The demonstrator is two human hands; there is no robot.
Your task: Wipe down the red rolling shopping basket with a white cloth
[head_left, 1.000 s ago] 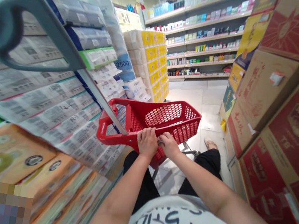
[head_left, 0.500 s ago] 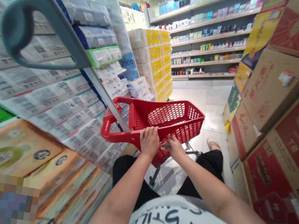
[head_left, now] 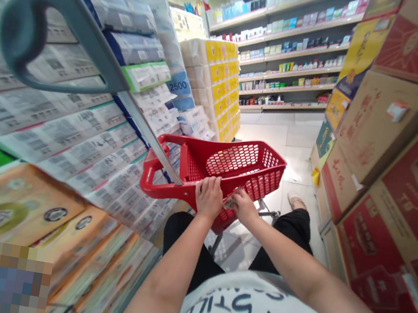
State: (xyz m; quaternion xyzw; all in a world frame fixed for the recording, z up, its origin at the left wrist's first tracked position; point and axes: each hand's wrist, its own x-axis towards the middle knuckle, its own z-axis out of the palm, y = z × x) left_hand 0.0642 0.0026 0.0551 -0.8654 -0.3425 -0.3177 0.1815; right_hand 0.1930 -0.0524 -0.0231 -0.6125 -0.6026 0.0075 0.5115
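The red plastic shopping cart (head_left: 235,181) sits at the centre of the frame, directly in front of you, with both your hands at its near side. Its perforated basket looks stiff but light, its smooth plastic likely a little slippery, and the wheeled base is likely to roll if you lean on it. The thick rim looks the surest place to hold; the thin mesh would probably give a poorer grip. Your left hand (head_left: 209,196) has its fingers hooked over that near rim, thumb hidden. Your right hand (head_left: 244,205), just beside it towards the right of the frame, has its fingers closed around a small crumpled piece (head_left: 230,202) of cloth or paper, against or very near the mesh wall; you cannot tell whether they touch. That piece should be soft, nearly weightless and hard to damage, so a light pinch should do. The metal pole (head_left: 152,136) slants from the upper left of the frame down to the cart's rim, carrying a grey loop handle (head_left: 86,50), probably rigid, well apart from both hands.
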